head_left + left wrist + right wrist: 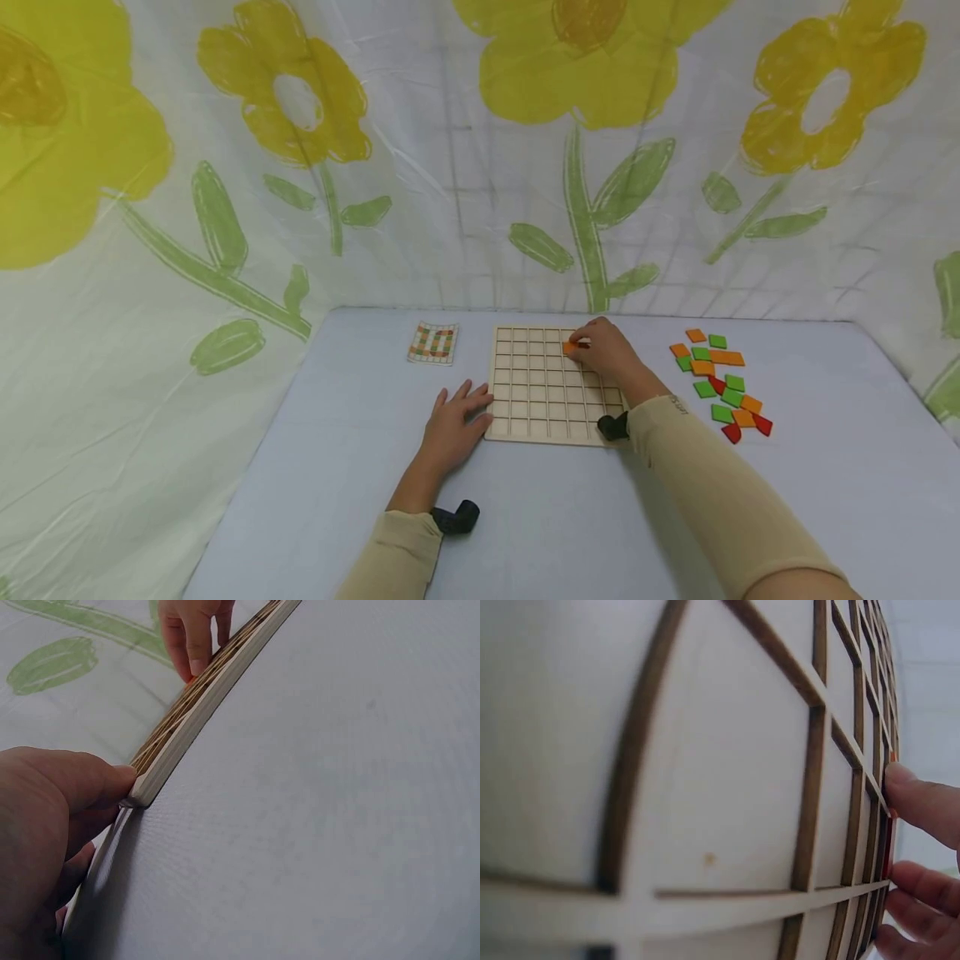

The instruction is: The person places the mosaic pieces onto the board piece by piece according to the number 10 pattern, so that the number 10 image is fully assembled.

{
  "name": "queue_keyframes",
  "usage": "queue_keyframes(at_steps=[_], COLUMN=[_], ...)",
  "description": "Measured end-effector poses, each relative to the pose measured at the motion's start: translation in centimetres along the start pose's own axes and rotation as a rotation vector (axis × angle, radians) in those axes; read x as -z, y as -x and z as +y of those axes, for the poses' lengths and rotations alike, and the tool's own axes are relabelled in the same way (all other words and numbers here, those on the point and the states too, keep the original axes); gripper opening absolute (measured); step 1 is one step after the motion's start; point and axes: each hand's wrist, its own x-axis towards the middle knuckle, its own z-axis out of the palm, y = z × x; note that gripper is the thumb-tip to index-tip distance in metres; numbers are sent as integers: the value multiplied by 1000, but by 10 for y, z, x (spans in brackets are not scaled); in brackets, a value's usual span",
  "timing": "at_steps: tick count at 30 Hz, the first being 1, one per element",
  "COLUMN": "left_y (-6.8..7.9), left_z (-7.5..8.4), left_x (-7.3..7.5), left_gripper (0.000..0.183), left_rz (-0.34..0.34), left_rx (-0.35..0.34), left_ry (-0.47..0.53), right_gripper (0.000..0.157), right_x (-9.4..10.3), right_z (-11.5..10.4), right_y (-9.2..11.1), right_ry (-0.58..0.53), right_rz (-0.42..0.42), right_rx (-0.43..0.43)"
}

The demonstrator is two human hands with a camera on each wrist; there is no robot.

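Note:
A wooden grid board (517,389) lies on the table between the hands. At its far right part, my right hand (604,348) pinches an orange tile (569,347) at fingertip height over the cells. Beside those fingers, a red piece (888,847) sits in the board, partly covered by the hand. My left hand (452,427) rests at the near left side of the board, fingers spread, fingertips touching its edge. In the left wrist view the left thumb (112,780) lies against the board's corner.
To the right of the board lie several loose orange, green and red tiles (702,367). A small pattern card (433,343) with coloured squares lies beyond the left hand. A flowered curtain (420,217) hangs behind the table's far edge.

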Motion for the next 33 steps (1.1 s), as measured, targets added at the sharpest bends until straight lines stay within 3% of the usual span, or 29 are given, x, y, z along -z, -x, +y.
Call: queue_keyframes(at_steps=[9,19,28,33], left_y=[1,2,-1,-2], left_z=[3,1,3,4], left_x=[0,-3,2,2], left_gripper=[34,34,34,34], left_rz=[-1,-14,0,-3], left_rx=[-3,10,-11,-12], left_ry=[9,4,-4,0], right_gripper=[39,49,51,60], right_x=[2,8,54,84], right_z=[2,22,64,93], right_y=[2,9,29,51], right_ry=[-26,-85,-1,-59], right_rz=[-16,-21,80,84], right_rx=[-26,-18,-119,-210])
